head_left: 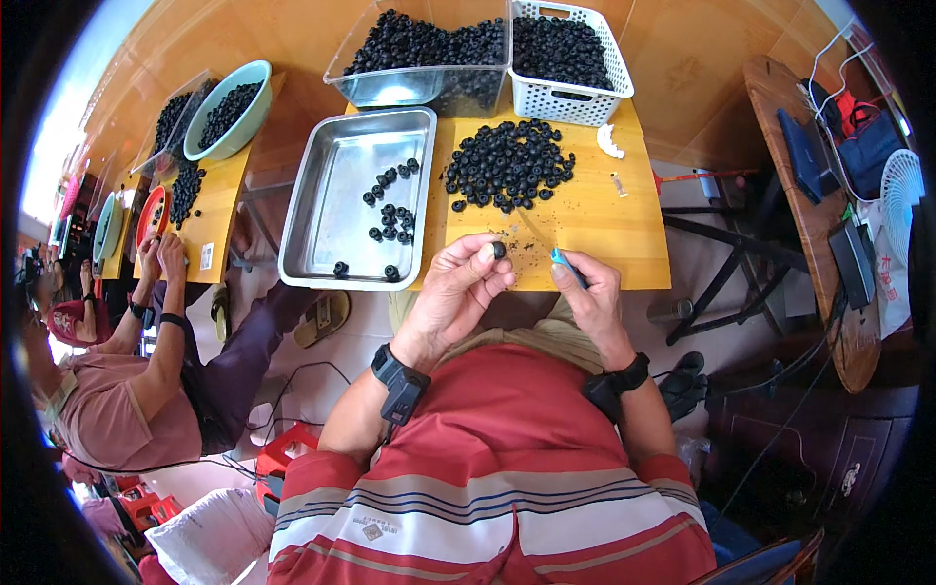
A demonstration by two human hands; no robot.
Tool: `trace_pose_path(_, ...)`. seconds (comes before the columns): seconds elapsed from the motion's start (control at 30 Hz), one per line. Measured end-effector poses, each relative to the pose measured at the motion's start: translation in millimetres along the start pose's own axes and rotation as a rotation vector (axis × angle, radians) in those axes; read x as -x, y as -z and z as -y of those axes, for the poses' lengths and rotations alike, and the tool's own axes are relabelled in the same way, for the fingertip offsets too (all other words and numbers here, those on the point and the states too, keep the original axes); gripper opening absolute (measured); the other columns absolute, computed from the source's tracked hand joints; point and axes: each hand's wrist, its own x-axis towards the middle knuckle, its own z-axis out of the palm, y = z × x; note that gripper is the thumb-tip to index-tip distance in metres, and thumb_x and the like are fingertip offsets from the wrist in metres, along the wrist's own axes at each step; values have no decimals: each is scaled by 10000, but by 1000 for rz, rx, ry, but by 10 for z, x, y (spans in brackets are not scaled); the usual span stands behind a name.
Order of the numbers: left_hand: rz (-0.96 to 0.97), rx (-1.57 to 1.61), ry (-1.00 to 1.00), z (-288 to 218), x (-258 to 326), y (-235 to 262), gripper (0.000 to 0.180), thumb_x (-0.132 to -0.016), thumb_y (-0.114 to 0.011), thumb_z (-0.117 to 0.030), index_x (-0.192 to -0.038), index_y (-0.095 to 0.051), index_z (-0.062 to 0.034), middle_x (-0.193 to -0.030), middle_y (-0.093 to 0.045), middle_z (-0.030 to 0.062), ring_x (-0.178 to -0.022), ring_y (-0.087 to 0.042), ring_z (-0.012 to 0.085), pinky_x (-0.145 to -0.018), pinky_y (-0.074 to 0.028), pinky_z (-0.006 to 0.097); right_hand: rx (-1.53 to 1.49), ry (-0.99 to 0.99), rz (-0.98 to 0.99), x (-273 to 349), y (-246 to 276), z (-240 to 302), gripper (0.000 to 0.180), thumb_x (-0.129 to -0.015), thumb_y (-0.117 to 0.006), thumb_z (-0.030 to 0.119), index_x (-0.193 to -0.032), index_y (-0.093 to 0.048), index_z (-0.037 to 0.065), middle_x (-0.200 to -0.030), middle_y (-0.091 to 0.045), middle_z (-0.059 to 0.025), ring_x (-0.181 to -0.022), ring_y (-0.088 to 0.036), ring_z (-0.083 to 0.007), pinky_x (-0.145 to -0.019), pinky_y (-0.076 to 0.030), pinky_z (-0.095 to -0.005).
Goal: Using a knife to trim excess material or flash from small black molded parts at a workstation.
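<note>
Between the thumb and fingertips of my left hand [456,285] is a small round black part [499,251], apparently rubber or plastic. My right hand [593,294] is closed around a blue-handled tool [568,267]; a thin grey blade seems to reach from it toward the pile, but it is blurred. Beyond my hands a heap of the same black ring-shaped parts [509,164] lies on the yellow wooden table [624,234]. On the left, a steel tray [327,210] holds several loose black parts. Dark crumbs are scattered on the wood close to my fingers.
A clear plastic bin [390,90] and a white perforated basket [570,105], both full of black parts, stand at the back. White scrap [609,142] lies at right. Leftward, a co-worker [127,390] handles parts beside a pale green basin [255,117]. A wooden board [780,127] stands far right.
</note>
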Motion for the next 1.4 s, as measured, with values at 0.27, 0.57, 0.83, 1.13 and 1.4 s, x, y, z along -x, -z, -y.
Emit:
trace_pose_path(0.27,-106,-368,-80,-149,192,20,199,-964,-691,-56,-1155,-689,3,-1007,-722,96,-915,-713,167,-828,-606,298,25,-25,10,-6,-10,-104,340,-990,-703,286,-1077,-718,-42,-732,-571,37,-680,-485,-50,-589,-405,-238)
trace_pose_path(0.57,-381,-1820,-647,-727,449,199,153,-853,-741,-23,-1005,-725,-15,-994,-711,128,-860,-704,287,-774,-559,345,14,-45,-26,-30,9,-238,362,-980,-713,289,-1096,-721,-53,-732,-569,41,-667,-467,-45,-575,-388,-236)
trace_pose_path(0.83,-194,-2171,-763,-615,136,142,144,-859,-698,-80,-1000,-688,-54,-989,-692,99,-947,-642,304,-829,-529,418,47,-52,-4,-51,27,-222,359,-978,-709,300,-1054,-724,-50,-696,-553,38,-647,-456,-47,-552,-375,-251)
trace_pose_path(1.13,-14,-2652,-661,-452,-575,158,95,-849,-607,-74,-941,-626,-82,-865,-697,81,-939,-647,255,-846,-499,386,59,-19,-30,-37,28,-252,358,-976,-710,304,-1045,-730,-46,-689,-561,32,-639,-468,-52,-548,-380,-253)
trace_pose_path(1.4,38,-2754,-553,-420,-682,194,111,-871,-581,-77,-968,-636,-74,-840,-705,101,-886,-659,251,-855,-469,380,68,-19,-28,-34,47,-246,372,-973,-714,313,-1059,-726,-48,-692,-567,25,-647,-481,-55,-561,-397,-251)
